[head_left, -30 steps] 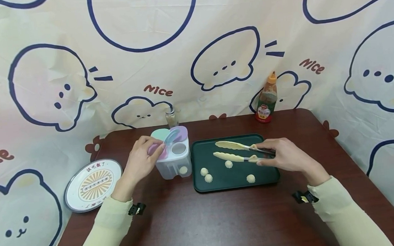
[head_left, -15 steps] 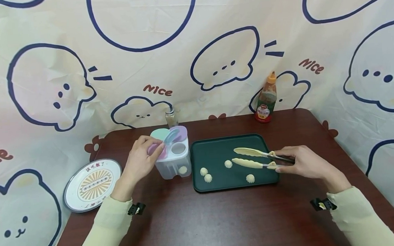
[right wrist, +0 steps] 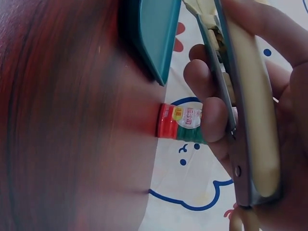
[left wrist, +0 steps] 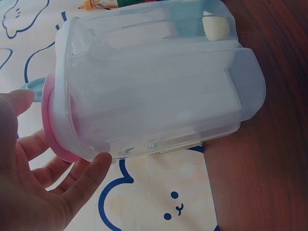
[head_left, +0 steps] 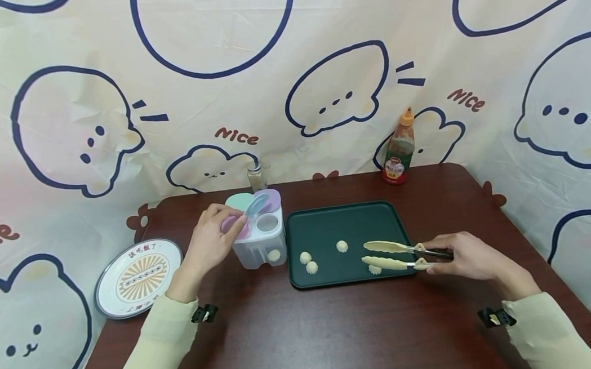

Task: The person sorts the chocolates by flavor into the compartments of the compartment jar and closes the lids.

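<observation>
My left hand (head_left: 210,238) is at the top of a clear seasoning box (head_left: 256,251). Its thumb and index finger pinch the raised light blue lid (head_left: 257,204). In the left wrist view the other fingers spread beside the pink lid (left wrist: 54,118). One pale ball (left wrist: 216,28) lies inside the box, low down. My right hand (head_left: 470,255) grips tongs (head_left: 391,247) with cream tips, their arms apart. They reach over the right part of a dark green tray (head_left: 348,218); one arm partly covers a ridged pale ball (head_left: 375,270). Other such balls (head_left: 342,246) lie farther left.
A white plate (head_left: 165,252) with a printed pattern lies at the left table edge. Behind the box stands a small glass shaker (head_left: 257,178). A sauce bottle (head_left: 398,153) is at the back right, against the patterned cloth wall.
My right hand has moved right and toward me with the tongs, from above the tray's middle to the front right ball. The left hand and the box have stayed put.
</observation>
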Available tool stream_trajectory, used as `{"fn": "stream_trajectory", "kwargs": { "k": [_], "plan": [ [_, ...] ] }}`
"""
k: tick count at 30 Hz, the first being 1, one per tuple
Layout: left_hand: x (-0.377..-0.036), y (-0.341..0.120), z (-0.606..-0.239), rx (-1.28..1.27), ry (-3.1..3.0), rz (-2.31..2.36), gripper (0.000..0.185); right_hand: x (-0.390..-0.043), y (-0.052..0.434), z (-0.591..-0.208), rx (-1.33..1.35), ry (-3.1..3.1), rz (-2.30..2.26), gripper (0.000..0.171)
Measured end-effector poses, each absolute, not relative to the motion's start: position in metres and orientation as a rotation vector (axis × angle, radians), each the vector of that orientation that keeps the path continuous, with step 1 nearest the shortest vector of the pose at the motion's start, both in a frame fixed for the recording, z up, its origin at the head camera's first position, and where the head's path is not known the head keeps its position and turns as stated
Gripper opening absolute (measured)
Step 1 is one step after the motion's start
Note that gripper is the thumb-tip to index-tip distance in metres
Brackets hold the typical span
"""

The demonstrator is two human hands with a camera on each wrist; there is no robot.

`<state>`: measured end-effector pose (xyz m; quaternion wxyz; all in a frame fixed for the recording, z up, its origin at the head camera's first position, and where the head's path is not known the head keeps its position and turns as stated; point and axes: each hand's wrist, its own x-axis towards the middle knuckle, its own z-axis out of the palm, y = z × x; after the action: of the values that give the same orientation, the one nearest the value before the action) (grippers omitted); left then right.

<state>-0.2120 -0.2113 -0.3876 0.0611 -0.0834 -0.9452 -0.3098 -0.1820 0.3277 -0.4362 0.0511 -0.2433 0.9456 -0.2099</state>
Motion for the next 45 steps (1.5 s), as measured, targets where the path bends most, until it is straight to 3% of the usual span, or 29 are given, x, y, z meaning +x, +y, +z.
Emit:
{"fn": "stream_trajectory", "kwargs": {
  "k": [33,45],
  "plan": [
    [-0.2135,-0.212,-0.3887,-0.26,-2.842,-0.92,0.05,-0.1836,0.3339,-0.4388,-0.762,2.837,-0.581,0.038],
    [-0.2139,-0.2121,-0.3893,-0.265,-2.836,-0.919,0.052,-0.185,0.329,-0.4371,-0.732,2.828,-0.704,0.042]
  ]
}}
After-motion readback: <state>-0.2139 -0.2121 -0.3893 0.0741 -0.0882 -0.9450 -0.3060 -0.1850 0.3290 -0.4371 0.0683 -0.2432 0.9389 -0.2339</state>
